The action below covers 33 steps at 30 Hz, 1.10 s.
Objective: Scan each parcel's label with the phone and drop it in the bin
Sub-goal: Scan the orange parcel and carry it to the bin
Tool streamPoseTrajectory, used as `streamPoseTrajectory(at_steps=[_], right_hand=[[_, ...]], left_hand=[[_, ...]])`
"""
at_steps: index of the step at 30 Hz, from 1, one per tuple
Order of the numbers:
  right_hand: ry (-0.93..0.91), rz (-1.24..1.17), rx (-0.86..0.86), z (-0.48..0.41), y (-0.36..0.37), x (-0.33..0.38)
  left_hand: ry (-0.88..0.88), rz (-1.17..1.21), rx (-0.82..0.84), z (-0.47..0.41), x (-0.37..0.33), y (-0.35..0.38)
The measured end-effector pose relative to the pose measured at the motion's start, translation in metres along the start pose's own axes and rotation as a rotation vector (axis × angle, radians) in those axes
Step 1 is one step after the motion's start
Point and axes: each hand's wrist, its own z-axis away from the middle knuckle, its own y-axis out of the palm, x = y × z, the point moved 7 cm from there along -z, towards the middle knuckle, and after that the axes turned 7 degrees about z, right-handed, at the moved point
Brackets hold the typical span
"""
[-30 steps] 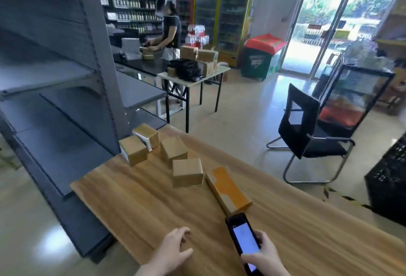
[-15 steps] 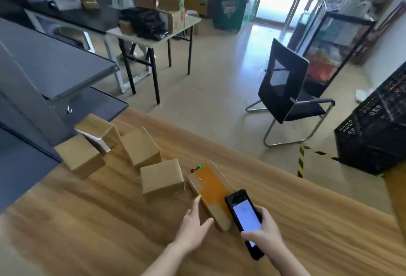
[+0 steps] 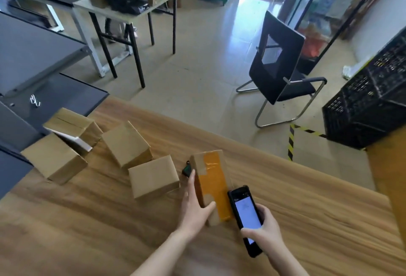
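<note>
A long cardboard parcel with orange tape (image 3: 212, 179) lies on the wooden table (image 3: 87, 220). My left hand (image 3: 196, 205) grips its near left end, fingers along the side and thumb across the top. My right hand (image 3: 264, 229) holds a black phone (image 3: 245, 216) with a lit screen, just right of the parcel's near end. Several plain brown boxes lie to the left, the nearest box (image 3: 153, 175) beside the taped parcel. A small dark green object (image 3: 186, 169) lies by my fingertips. A black slatted crate (image 3: 371, 102) stands on the floor at right.
A black cantilever chair (image 3: 283, 67) stands on the floor beyond the table. Yellow-black tape (image 3: 291, 141) marks the floor near the crate. Grey shelving (image 3: 33, 56) is at left, and a white table (image 3: 131, 12) with boxes and black bags stands behind.
My left hand moved forward from the bare table onto the taped parcel and took hold of its near end. The phone moved up beside the parcel. My view tilted downward.
</note>
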Motion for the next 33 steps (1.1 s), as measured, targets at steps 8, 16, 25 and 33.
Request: streamPoseTrajectory(at_steps=[8,16,25,33], right_hand=[[0.037,-0.056,-0.130,0.029,-0.065,-0.034],[0.049,-0.082,-0.260,0.056,-0.116,-0.064],[0.046,0.081,-0.177,0.072,-0.113,-0.090],[0.024,0.509,-0.090,0.064,-0.097,-0.065]], left_hand=[[0.375,-0.390,-0.088,0.026,-0.069,-0.003],[0.796,-0.944,0.069,0.062,-0.083,0.048],[0.614,-1.221,0.366,0.066,-0.015,0.068],[0.428,-1.142,0.415,0.017,-0.005,0.042]])
